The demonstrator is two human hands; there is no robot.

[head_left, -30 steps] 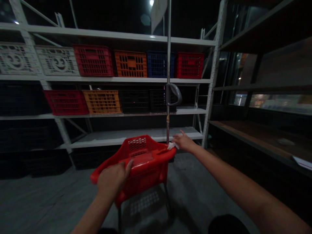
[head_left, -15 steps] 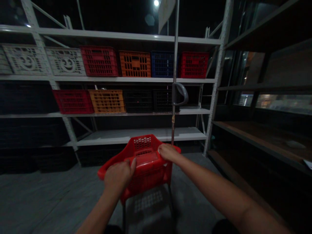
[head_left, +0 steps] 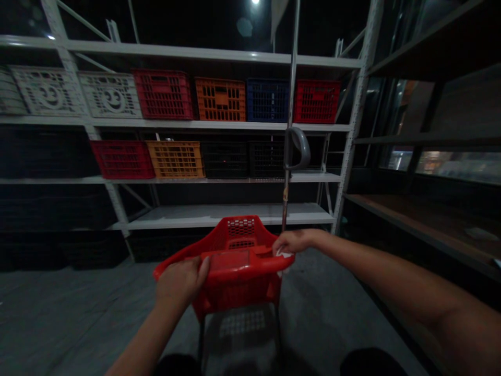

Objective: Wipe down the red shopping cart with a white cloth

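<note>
A red plastic shopping cart (head_left: 235, 292) stands in front of me, its handle side facing me. My left hand (head_left: 178, 282) is wrapped over the left part of the handle, thumb lying along the top. At the handle's right end, my right hand (head_left: 291, 241) is closed on a white cloth (head_left: 285, 254), which looks like a wipe and is pressed against the red plastic. Part of the cloth hangs below the handle. A metal pole (head_left: 293, 68) with a grey loop handle (head_left: 300, 149) rises just beyond my right hand; its lower end is hidden.
White shelving (head_left: 227, 125) spans the back, holding white crates (head_left: 111, 96), red crates (head_left: 163, 96), an orange crate (head_left: 221, 99), a blue crate (head_left: 267, 100), a yellow crate (head_left: 176, 159) and black crates (head_left: 225, 160). Darker shelves (head_left: 415, 209) run along the right, above a grey floor (head_left: 324, 313).
My right hand has slid right along the handle to its end, and more of the white cloth shows. My left hand stays on the handle. The cart has turned slightly in view.
</note>
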